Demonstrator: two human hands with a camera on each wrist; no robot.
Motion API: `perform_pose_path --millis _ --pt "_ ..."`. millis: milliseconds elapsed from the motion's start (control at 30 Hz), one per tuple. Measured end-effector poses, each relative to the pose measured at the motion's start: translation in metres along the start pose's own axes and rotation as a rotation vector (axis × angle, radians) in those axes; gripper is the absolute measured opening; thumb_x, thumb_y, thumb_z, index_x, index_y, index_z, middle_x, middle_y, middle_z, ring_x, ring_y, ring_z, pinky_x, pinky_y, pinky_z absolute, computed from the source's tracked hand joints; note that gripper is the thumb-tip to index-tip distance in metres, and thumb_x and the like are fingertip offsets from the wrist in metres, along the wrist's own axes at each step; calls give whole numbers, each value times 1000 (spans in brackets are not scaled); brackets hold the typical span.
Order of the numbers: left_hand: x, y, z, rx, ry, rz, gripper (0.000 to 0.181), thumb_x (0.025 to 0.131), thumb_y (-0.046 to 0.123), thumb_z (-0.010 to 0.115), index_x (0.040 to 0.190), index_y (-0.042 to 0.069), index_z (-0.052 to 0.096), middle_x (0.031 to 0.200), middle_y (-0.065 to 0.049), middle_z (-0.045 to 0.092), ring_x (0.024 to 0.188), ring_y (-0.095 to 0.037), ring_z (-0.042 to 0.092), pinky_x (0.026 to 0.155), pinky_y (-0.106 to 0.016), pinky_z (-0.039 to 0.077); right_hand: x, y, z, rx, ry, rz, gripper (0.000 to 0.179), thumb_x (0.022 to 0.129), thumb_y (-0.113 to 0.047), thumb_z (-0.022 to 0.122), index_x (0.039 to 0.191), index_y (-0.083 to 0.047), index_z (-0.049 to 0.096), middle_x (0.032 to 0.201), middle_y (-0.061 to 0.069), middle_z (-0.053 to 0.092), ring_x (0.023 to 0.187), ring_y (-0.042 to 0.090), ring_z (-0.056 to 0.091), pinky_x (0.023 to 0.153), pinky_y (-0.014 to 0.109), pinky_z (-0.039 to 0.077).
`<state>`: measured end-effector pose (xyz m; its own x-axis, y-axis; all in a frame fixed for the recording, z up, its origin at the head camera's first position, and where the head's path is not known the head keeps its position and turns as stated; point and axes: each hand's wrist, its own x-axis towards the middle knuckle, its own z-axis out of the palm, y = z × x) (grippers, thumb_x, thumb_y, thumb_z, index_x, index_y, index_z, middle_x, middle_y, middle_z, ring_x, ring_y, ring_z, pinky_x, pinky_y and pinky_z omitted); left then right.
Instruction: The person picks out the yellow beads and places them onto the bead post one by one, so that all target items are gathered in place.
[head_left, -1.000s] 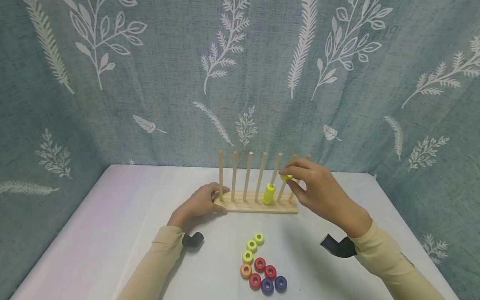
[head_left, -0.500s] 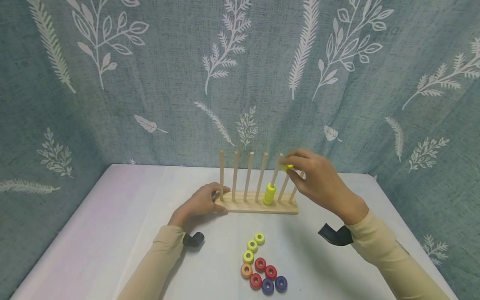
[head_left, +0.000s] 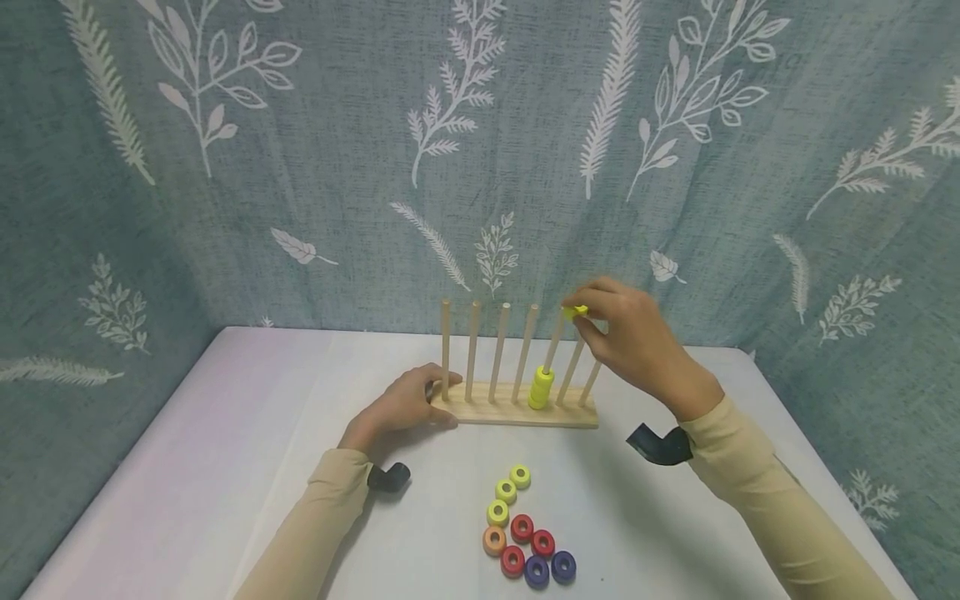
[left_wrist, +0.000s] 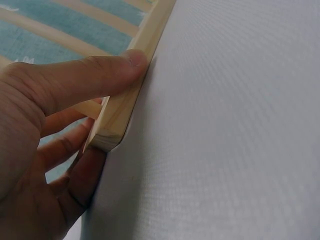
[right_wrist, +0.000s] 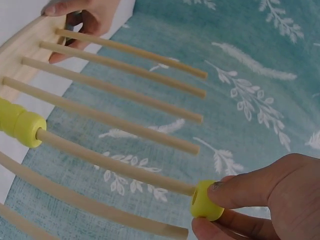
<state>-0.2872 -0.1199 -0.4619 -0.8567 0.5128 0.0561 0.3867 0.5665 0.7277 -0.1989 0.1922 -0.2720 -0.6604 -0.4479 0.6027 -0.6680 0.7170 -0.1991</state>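
My right hand point(head_left: 626, 333) pinches a yellow ring bead point(right_wrist: 207, 201) between thumb and fingers, right at the top end of a wooden peg. Lower on that same peg sits a short stack of yellow beads point(head_left: 541, 388). Several upright pegs rise from a pale wooden base point(head_left: 480, 407); the others that show hold no beads. At the base's left end my left hand point(head_left: 408, 398) grips the wood, its thumb point(left_wrist: 117, 72) along the front edge and its fingers behind. The right hand hides the tops of the rightmost pegs.
In front of the base, loose beads lie on the white table point(head_left: 225, 467): several yellow point(head_left: 498, 512), one orange point(head_left: 494, 541), several red point(head_left: 522, 528) and two dark blue point(head_left: 537, 572). A patterned teal curtain point(head_left: 337, 167) stands behind and at both sides.
My right hand has risen with the yellow bead, from beside the peg's upper part to its tip. The left hand stays on the base, and the loose beads lie as before.
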Motion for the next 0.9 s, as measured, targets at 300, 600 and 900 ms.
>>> perform_pose_path --millis 300,600,900 --pt "1 0 0 -4 3 -7 69 67 19 93 129 13 66 131 -5 62 129 -31 51 106 -49 41 7 4 1 8 4 16 23 83 11 73 103 0 75 102 12 69 91 28 68 77 40 59" --pt "0 1 -1 -3 3 -1 68 67 20 93 129 12 66 131 -5 62 129 -32 50 105 -49 41 10 1 3 10 -8 8 22 84 10 72 103 -1 75 102 10 69 91 27 68 78 36 58" --pt "-1 1 -1 0 0 8 68 67 20 93 129 11 66 131 -4 62 128 -31 51 105 -49 41 8 0 5 16 -17 -12 22 84 11 71 104 0 74 104 12 69 89 28 69 76 40 59"
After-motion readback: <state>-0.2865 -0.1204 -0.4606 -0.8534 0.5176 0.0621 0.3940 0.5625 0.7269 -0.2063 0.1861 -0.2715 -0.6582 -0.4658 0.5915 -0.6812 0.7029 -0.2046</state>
